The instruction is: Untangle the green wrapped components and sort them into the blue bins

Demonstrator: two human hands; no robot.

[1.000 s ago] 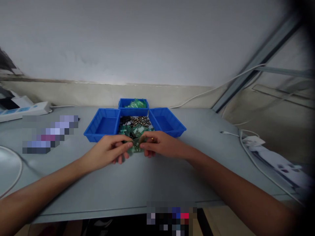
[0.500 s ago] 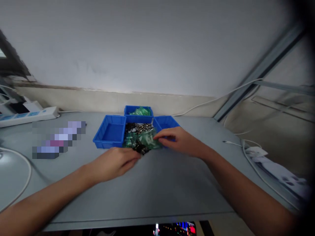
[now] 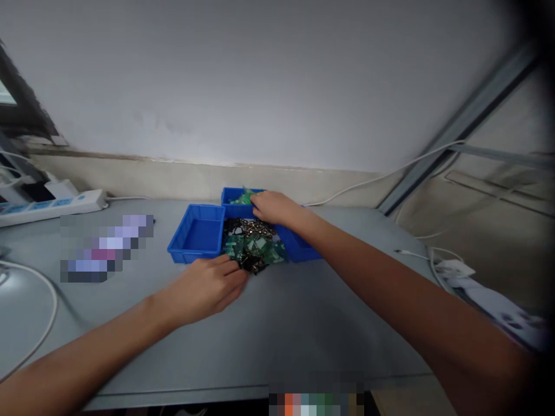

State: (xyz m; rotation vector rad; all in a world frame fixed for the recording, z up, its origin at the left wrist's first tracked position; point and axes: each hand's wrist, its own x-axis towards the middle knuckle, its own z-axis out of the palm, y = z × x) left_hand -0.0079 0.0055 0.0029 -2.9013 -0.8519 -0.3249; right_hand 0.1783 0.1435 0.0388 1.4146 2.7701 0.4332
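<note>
A pile of small green, black and metallic pieces (image 3: 255,242) lies on the grey table between blue trays. My left hand (image 3: 217,283) rests at the pile's lower left edge, fingers bent together; what they hold, if anything, is hidden. My right hand (image 3: 273,208) reaches over the back blue tray (image 3: 236,208), its fingers closed at the green pieces (image 3: 243,197) there; whether it grips one is too small to tell. The left blue tray (image 3: 196,254) has nothing in it. My right forearm partly covers the right blue tray (image 3: 299,249).
A white power strip (image 3: 82,202) and a pixelated object (image 3: 108,248) are on the left. At the right lie a white cable (image 3: 411,253) and white items (image 3: 489,297). A metal frame (image 3: 433,150) rises against the wall (image 3: 260,86).
My right hand has moved from the pile up and back to the back tray. My left hand has stayed by the pile. The view has shifted slightly.
</note>
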